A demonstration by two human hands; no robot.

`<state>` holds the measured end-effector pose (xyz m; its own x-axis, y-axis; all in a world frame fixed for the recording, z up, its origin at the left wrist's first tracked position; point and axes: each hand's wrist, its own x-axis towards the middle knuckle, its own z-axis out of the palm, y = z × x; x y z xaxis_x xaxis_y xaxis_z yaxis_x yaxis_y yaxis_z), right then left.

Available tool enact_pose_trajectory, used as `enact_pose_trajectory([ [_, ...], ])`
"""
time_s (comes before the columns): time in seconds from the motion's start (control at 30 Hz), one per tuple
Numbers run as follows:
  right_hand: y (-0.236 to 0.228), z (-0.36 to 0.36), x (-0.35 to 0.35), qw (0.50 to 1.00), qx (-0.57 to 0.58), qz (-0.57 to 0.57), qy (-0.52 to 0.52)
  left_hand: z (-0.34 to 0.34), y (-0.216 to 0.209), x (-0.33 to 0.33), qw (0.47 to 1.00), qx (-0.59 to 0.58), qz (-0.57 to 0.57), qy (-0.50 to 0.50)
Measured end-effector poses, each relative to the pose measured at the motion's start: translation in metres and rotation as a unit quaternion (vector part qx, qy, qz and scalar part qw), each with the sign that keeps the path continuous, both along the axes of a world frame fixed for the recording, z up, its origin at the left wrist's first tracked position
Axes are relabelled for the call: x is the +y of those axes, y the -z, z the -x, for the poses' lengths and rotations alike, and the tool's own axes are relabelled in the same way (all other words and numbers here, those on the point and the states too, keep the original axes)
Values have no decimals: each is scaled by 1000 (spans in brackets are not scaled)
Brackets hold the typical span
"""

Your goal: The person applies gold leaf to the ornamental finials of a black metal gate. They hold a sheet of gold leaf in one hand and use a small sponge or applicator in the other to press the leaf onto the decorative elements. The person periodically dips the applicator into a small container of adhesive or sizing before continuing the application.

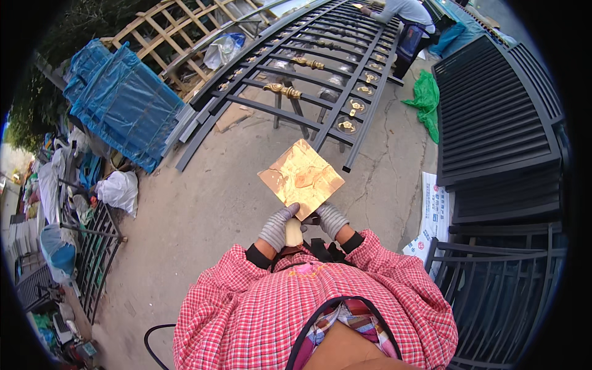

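In front of my body, a crinkled square gold foil sheet (303, 174) is held by its near corner. My left hand (279, 226), in a grey striped glove, is closed on that corner with its thumb on top. A pale cream piece (293, 234), perhaps a handle, shows just beneath the left fingers; its other end is hidden. My right hand (332, 220), gloved alike, is closed at the same corner, its fingertips partly hidden. Beyond the sheet lies a long dark metal railing (296, 117) with gold ornaments (282, 90) on its bars, raised on stands.
A co-worker (407, 28) stands at the railing's far right. Dark slatted panels (493, 117) lean on the right, near a green cloth (425, 102). Blue-wrapped stacks (123, 102), a white sack (119, 190) and a dark metal grille (98, 259) line the left.
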<state>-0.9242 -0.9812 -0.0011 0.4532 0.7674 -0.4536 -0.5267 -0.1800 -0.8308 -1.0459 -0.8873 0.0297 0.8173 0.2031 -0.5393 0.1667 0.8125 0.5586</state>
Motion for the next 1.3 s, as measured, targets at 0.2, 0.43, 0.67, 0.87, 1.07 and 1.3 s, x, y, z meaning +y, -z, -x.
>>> enact_pose_trajectory([
  [0.2, 48, 15, 66, 988, 116, -87, -55, 29, -2, 28, 985, 32, 46, -162],
  [0.43, 67, -5, 149, 967, 232, -100, 19, 65, 21, 60, 957, -27, 78, -279],
  [0.67, 59, -1, 261, 990, 132, -8, -47, 136, 26, 159, 901, -27, -27, -432],
  [0.87, 30, 29, 369, 987, 134, -49, -77, 196, 8, 269, 863, -7, -81, -498],
  [1.07, 15, 59, 467, 992, 95, -55, -55, 239, 15, 352, 846, 35, -74, -526],
  [1.3, 0, 53, 598, 962, 144, -150, -176, 223, 32, 466, 829, -1, -91, -552],
])
